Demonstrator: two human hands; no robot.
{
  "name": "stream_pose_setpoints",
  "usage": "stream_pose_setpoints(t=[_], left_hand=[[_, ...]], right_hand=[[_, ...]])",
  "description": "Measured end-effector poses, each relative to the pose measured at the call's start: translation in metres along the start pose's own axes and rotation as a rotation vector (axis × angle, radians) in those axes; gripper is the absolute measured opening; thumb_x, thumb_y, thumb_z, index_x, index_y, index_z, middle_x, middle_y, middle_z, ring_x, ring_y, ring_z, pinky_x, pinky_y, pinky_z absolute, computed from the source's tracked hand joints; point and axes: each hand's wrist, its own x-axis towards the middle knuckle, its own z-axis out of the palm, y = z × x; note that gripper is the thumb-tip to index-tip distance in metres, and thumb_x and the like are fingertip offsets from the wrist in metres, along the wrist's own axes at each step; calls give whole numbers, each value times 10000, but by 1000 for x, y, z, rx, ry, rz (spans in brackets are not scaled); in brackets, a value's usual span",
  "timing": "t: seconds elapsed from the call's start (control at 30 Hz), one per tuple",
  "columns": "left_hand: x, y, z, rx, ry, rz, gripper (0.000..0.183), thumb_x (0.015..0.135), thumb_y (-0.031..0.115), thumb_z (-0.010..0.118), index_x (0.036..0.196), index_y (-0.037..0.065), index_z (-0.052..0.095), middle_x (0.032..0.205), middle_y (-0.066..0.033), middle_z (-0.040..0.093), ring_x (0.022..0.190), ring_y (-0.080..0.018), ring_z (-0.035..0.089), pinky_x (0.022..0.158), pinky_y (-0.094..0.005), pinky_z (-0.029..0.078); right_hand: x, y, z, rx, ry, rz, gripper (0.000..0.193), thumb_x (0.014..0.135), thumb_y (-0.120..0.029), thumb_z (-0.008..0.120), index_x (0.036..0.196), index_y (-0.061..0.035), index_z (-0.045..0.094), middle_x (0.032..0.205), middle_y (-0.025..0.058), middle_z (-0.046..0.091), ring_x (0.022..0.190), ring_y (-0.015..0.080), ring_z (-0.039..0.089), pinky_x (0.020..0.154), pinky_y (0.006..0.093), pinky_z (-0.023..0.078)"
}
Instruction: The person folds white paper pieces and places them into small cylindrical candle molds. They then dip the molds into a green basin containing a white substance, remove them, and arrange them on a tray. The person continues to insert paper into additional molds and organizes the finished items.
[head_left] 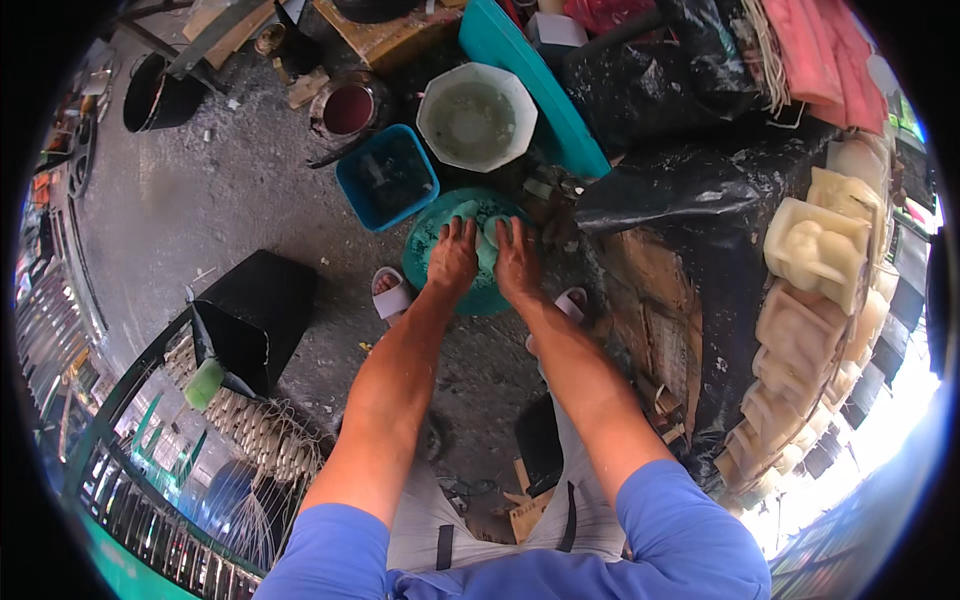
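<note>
In front of me on the ground, between my sandalled feet, is a round green basin (480,302) with small dark bits in it. Both hands reach down into it. My left hand (454,258) has its fingers curled over pale green, waxy-looking lumps. On the other side, my right hand (518,265) grips at the same material, its fingers bent down. One pale green lump (487,252) shows between the two hands; the fingers partly hide its shape, and I cannot make out its kind.
Beyond the basin stand a blue square tub (432,196) and a whitish octagonal basin (425,112) of cloudy liquid. A pot (372,92) holds reddish liquid. Cream-coloured moulded blocks (790,325) are stacked at right, near black plastic sheeting (660,195). A black container (275,300) lies at left.
</note>
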Motion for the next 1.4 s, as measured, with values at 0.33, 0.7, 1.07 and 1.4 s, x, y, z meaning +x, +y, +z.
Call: stream_pose_setpoints(t=[0.33, 0.7, 1.07, 1.4], left_hand=[[-154, 68, -140, -26, 16, -97, 551, 934, 131, 753, 1457, 21, 616, 1533, -244, 572, 1423, -462, 538, 1197, -508, 448], [-166, 483, -318, -219, 267, 627, 397, 904, 7, 815, 1280, -16, 690, 1219, -205, 736, 1097, -381, 732, 959, -439, 588], [-15, 814, -90, -17, -491, 748, 690, 799, 357, 868, 1340, -39, 705, 1236, -254, 755, 1158, -357, 732, 984, -433, 575], [-28, 844, -52, 351, -553, 631, 620, 690, 342, 887, 1153, -47, 751, 1140, -258, 776, 1081, -397, 759, 976, -460, 602]], right_hand=[[-153, -134, -204, 441, 35, -82, 301, 802, -95, 752, 1093, -38, 697, 1185, 150, 620, 1080, 372, 613, 918, 509, 491], [-285, 61, -633, 204, 736, 500, 309, 876, -248, 869, 1040, -15, 751, 938, 163, 735, 872, 380, 710, 803, 460, 564], [-251, 201, -616, -177, 480, 973, 855, 727, -522, 921, 1335, 17, 653, 1302, 172, 583, 1250, 366, 553, 996, 561, 427], [-230, 199, -581, -108, 414, 778, 503, 821, -267, 785, 1245, -30, 657, 1108, 165, 652, 970, 324, 668, 825, 483, 418]])
